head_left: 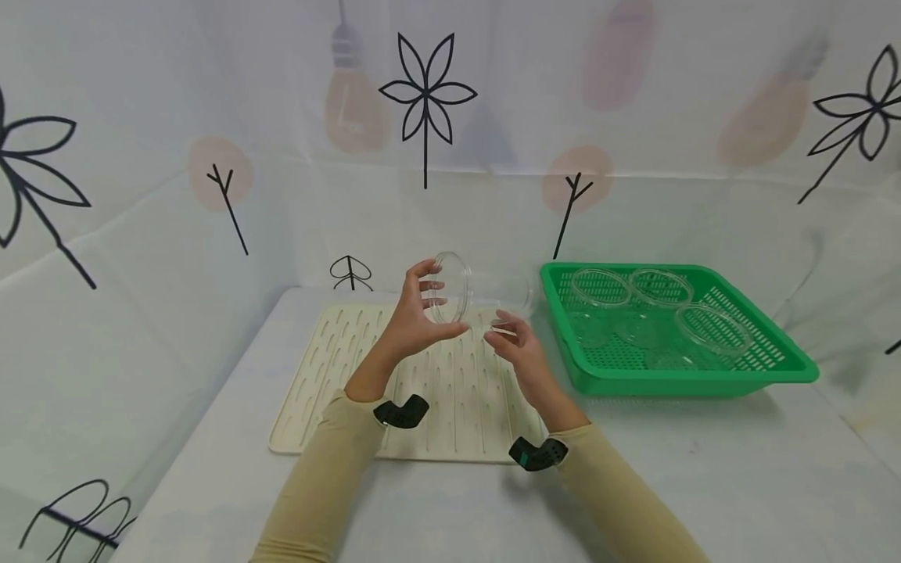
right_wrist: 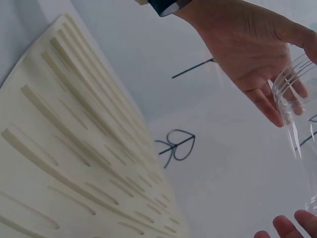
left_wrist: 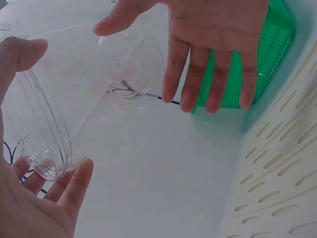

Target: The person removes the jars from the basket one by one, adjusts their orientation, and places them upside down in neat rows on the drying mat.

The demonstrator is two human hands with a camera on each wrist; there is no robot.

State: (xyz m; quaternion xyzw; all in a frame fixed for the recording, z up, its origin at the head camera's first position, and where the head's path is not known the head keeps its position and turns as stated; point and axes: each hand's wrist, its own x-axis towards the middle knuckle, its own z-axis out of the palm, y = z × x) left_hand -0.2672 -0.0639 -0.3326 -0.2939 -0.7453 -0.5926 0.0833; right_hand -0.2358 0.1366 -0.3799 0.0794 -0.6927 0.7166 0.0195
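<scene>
A clear see-through jar (head_left: 501, 291) with a ridged rim lies on its side in the air over the cream mat. My left hand (head_left: 415, 317) grips it around the rim, the thumb (left_wrist: 30, 53) on one side and fingers on the other. To the right and slightly below the jar's far end is my right hand (head_left: 521, 348), holding nothing. In the left wrist view the right hand's fingers (left_wrist: 198, 79) are straight and spread. Whether they touch the jar, I cannot tell. In the right wrist view the ridged rim (right_wrist: 292, 82) sits in the left hand (right_wrist: 242, 54).
A green plastic basket (head_left: 693, 379) stands to the right on the white table, with several clear round-rimmed containers (head_left: 712, 330) inside. Beneath my hands lies the cream ridged mat (head_left: 436, 422). A white patterned cloth (head_left: 479, 203) hangs behind the table.
</scene>
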